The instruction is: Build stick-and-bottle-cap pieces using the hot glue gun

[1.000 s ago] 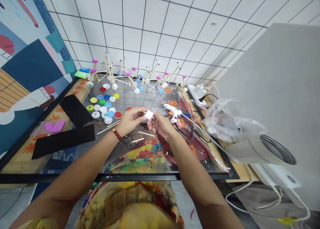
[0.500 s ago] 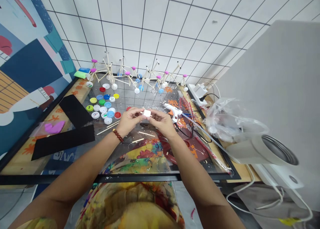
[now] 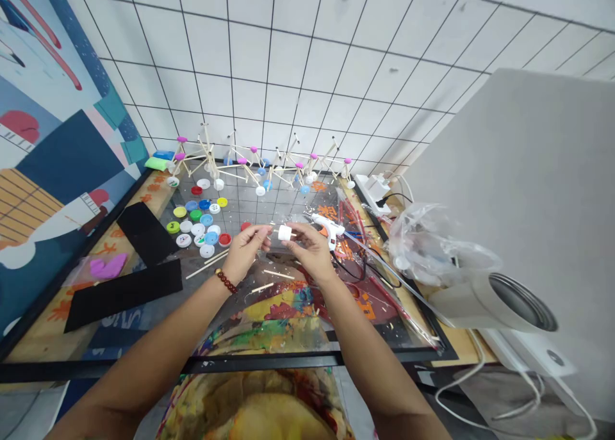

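Observation:
A white piece that looks like bottle caps [image 3: 284, 233] is held up over the middle of the table, with a thin wooden stick [image 3: 275, 230] poking out of its left side. My right hand [image 3: 311, 251] pinches the white caps between thumb and fingers. On the other side my left hand [image 3: 246, 253], with a beaded bracelet at the wrist, is closed at the stick's left end. Below the hands lie short cut sticks [image 3: 278, 274]. A white glue gun [image 3: 328, 230] rests just right of my right hand.
Several stick frames [image 3: 243, 161] with pink and cap ends line the back. Coloured bottle caps [image 3: 196, 215] spread at left, near black strips [image 3: 123, 293] and purple clay [image 3: 108, 266]. At right are a power strip [image 3: 375, 193], plastic bag [image 3: 418, 238] and large cylinder [image 3: 471, 302].
The white caps have turned so that their side shows, and my left fingers have drawn away leftward onto the stick. The whole view has shifted slightly as the head tilted up.

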The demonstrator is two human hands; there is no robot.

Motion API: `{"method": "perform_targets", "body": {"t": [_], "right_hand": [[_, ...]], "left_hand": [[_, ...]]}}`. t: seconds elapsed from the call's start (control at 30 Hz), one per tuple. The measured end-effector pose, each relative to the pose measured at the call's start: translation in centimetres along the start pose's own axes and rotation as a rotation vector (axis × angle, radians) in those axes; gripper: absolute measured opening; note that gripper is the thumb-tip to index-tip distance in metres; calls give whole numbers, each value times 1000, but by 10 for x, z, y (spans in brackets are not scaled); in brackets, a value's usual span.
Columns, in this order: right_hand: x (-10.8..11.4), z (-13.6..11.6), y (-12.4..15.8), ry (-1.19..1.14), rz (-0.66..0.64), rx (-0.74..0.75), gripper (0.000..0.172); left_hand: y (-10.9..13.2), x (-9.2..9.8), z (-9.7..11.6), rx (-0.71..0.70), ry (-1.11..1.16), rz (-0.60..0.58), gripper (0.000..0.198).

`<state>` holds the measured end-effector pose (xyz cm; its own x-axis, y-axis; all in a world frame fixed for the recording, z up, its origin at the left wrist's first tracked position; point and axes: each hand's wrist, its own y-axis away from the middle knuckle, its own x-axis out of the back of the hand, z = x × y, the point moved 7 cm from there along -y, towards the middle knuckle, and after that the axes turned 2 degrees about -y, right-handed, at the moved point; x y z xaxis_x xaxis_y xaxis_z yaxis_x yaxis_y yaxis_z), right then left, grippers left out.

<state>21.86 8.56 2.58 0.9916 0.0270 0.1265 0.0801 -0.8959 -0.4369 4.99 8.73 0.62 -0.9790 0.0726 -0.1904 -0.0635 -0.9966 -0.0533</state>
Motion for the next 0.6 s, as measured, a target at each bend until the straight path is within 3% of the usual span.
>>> {"method": "perform_targets", "body": {"t": [0.17, 0.3, 0.37, 0.47, 0.6], "right_hand": [[0, -9, 1, 93, -38, 71, 29], [-11, 8, 7, -114, -96, -125, 58], [-16, 16, 11, -235, -107, -246, 64], [-18, 17, 14, -295, -98, -325, 50], [-16, 2, 14, -245, -77, -265, 34]], "left_hand": [[0, -4, -4, 59, 46, -23, 32], [2, -1, -3, 61, 30, 61, 21], [4, 0, 1, 34, -14, 79, 16], [6, 1, 12, -42, -103, 90, 11], [10, 5, 31, -182, -225, 150, 8]]}}
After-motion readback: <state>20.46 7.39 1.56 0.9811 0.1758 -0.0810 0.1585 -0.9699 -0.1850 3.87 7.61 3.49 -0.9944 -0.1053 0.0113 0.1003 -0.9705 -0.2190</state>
